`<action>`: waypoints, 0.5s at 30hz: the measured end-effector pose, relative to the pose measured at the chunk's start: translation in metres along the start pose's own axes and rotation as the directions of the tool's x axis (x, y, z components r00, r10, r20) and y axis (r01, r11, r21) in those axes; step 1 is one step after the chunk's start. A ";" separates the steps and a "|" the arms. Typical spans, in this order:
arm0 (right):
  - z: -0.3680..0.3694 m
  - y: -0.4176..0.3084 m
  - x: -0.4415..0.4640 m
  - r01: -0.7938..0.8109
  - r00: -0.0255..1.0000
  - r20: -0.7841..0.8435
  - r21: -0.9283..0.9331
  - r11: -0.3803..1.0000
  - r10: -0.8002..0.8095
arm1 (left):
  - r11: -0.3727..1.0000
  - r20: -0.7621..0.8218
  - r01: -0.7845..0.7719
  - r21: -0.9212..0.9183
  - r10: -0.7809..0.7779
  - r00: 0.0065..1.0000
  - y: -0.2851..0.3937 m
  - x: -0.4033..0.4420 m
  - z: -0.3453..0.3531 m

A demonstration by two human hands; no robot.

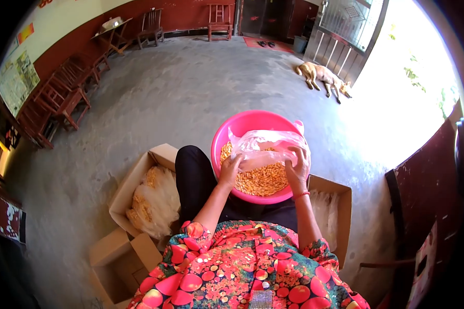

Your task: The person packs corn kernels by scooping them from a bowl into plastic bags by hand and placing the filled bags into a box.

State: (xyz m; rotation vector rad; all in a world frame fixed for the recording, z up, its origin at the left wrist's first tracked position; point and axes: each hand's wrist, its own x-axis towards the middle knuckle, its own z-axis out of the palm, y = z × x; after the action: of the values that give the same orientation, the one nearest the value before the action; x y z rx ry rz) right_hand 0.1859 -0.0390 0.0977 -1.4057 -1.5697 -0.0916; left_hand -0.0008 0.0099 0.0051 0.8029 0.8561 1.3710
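Note:
A pink basin sits at my lap with orange-yellow kernels, which look like corn, spread inside. Over the basin, a clear plastic bag is stretched between my two hands. My left hand pinches the bag's near left edge. On the other side, my right hand, with a red band at the wrist, grips the bag's right edge. Whether any kernels are inside this bag I cannot tell.
Left of my legs, a cardboard box holds filled plastic bags; another open box is nearer. A box with clear plastic stands at right. A dog lies near the open door. Wooden chairs line the left wall.

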 end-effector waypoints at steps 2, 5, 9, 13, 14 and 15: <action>-0.002 0.013 -0.008 -0.067 0.998 0.003 0.122 0.990 0.067 | 0.998 0.058 -0.045 0.039 0.043 0.997 0.007 -0.005 0.002; -0.007 0.024 -0.013 -0.180 0.982 -0.010 0.243 0.953 0.188 | 0.995 0.129 -0.092 0.026 0.088 0.988 -0.004 0.000 -0.006; -0.004 0.033 -0.014 -0.232 0.972 0.027 0.228 0.946 0.232 | 0.999 0.342 0.037 -0.028 -0.025 0.939 0.001 -0.007 -0.006; 0.015 0.054 -0.032 -0.212 0.931 0.350 0.298 0.931 0.100 | 0.989 0.570 0.016 0.146 -0.097 0.816 0.010 -0.017 -0.003; 0.020 0.043 -0.038 -0.302 0.872 0.478 0.347 0.888 0.109 | 0.990 0.565 0.016 0.140 -0.093 0.820 0.015 -0.022 0.000; 0.028 0.038 -0.041 -0.300 0.869 0.484 0.346 0.889 0.105 | 0.984 0.595 0.018 0.179 -0.123 0.794 0.020 -0.026 0.003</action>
State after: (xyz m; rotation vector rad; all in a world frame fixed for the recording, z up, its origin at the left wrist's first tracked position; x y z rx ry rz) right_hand 0.1928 -0.0384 0.0351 -1.2954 -1.6665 0.7146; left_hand -0.0077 -0.0153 0.0252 1.2409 0.4817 0.8864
